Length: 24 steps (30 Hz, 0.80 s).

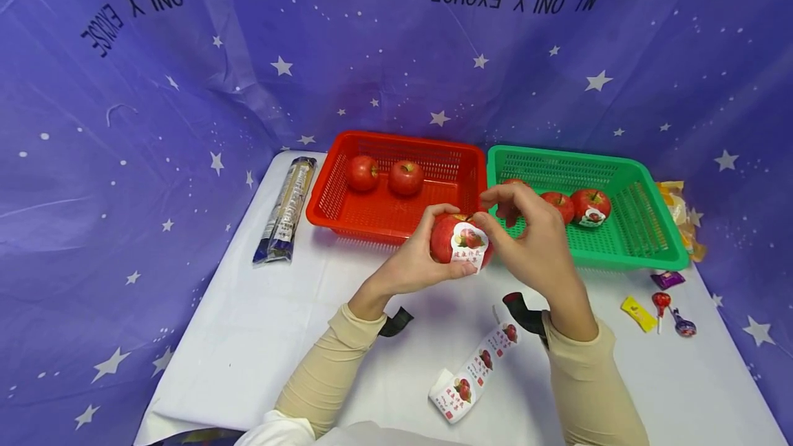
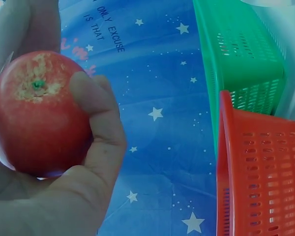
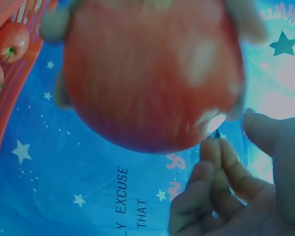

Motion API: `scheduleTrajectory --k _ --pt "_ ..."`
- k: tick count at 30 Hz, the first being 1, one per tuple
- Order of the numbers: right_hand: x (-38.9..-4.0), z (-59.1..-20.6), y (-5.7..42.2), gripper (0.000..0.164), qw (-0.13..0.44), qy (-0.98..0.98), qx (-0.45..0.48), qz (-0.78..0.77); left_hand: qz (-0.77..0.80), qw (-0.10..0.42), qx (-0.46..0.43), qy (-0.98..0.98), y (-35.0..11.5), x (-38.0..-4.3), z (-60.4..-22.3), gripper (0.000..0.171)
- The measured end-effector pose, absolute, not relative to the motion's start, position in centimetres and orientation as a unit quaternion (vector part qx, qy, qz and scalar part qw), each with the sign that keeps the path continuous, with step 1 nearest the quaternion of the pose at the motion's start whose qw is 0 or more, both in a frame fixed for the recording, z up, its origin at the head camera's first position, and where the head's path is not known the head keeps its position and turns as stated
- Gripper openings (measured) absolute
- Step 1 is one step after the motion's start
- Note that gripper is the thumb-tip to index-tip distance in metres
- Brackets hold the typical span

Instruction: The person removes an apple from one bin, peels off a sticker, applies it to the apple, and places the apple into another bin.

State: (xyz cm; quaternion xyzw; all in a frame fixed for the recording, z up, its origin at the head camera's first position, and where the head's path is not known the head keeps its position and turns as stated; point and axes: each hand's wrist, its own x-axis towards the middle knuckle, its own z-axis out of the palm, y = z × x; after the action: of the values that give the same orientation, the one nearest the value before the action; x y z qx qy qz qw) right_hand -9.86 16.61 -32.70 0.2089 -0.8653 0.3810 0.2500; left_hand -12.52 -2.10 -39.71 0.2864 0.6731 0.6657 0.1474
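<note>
In the head view my left hand [image 1: 409, 261] grips a red apple [image 1: 440, 241] above the table, fingers and thumb around it. A white printed sticker [image 1: 469, 246] lies on the apple's side, its lower part near the left thumb. My right hand [image 1: 539, 250] is at the apple's right side, thumb close to the sticker, fingers spread away from the thumb. The left wrist view shows the apple [image 2: 46, 128] from its blossom end; in the right wrist view the apple [image 3: 152, 73] is large, with the right fingertips [image 3: 211, 147] just under its edge.
Behind the hands stand a red basket [image 1: 347, 226] with two apples and a green basket [image 1: 644, 253] with several, one stickered. A sticker strip [image 1: 480, 363] lies in front. Wrapped sweets [image 1: 638, 314] and a yellow bag [image 1: 681, 215] lie right, a long snack packet [image 1: 286, 212] left.
</note>
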Motion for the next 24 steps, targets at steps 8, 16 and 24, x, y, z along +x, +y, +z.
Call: scheduleTrajectory --k 8,16,24 --pt "-9.0 -35.4 16.5 0.033 0.204 -0.866 0.146 0.434 0.694 0.149 0.281 0.646 -2.0 -12.5 -39.6 0.078" --pt "-8.9 -36.1 15.9 0.019 0.217 -0.834 0.110 0.494 0.695 0.135 0.277 0.650 -1.1 -12.3 -39.7 0.080" --pt "-8.4 -35.7 15.0 0.015 0.212 -0.813 0.084 0.536 0.696 0.123 0.266 0.656 -0.8 -12.0 -39.4 0.053"
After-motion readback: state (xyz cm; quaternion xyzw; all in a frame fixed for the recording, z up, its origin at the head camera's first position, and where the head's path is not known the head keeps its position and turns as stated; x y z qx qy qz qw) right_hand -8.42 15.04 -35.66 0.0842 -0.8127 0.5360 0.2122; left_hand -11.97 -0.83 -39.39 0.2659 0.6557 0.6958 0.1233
